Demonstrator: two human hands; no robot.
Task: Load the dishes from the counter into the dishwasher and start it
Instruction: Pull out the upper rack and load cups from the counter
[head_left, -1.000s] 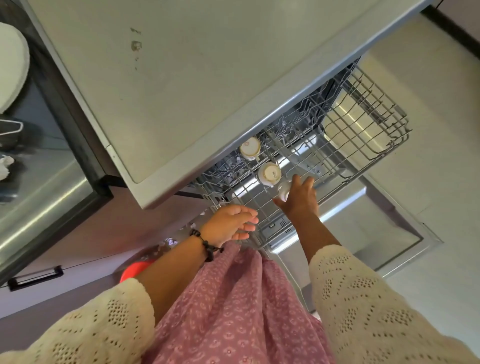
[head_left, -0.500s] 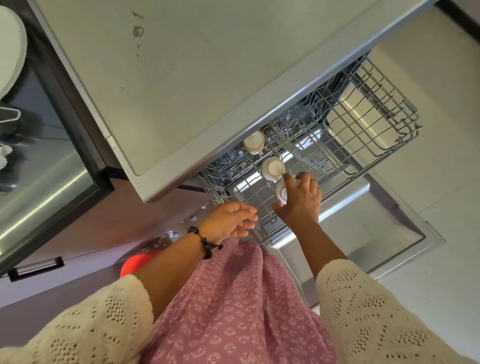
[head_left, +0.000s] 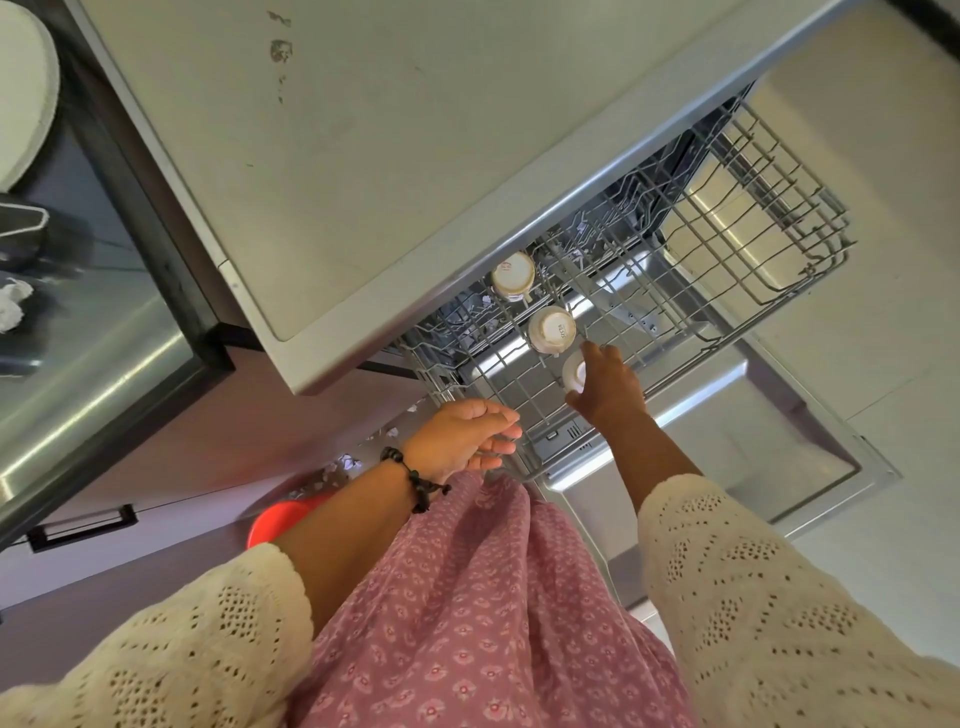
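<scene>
I count three white cups in the pulled-out upper rack (head_left: 737, 218) of the dishwasher, set in a line that runs from about 11 o'clock to 5 o'clock across the rack's left half. The far cup (head_left: 513, 275) sits upside down, base toward me, just under the counter's (head_left: 389, 156) front edge. The middle cup (head_left: 552, 329) is also inverted, its base with a small printed mark facing up, so its axis stands roughly vertical in the wires. The near cup (head_left: 574, 372) lies just at 5 o'clock of the middle one, close beside it; I see only its pale left side, and whether it stands fully upright I cannot tell, since my right hand (head_left: 610, 387) covers most of it.

That right hand is curled over the near cup, thumb low at 7 o'clock and forefinger reaching up at 12 o'clock, grasping it from the right.

One left hand (head_left: 467, 439) hangs at 9 o'clock of the right, just off the rack's near-left corner, fingers loosely bent, holding nothing. One dark beaded bracelet (head_left: 415, 478) circles its wrist.

Below the rack the open dishwasher door (head_left: 753, 447) lies flat. One red bowl-like thing (head_left: 275, 519) shows at 7 o'clock of the left hand, partly hidden by the arm.
</scene>
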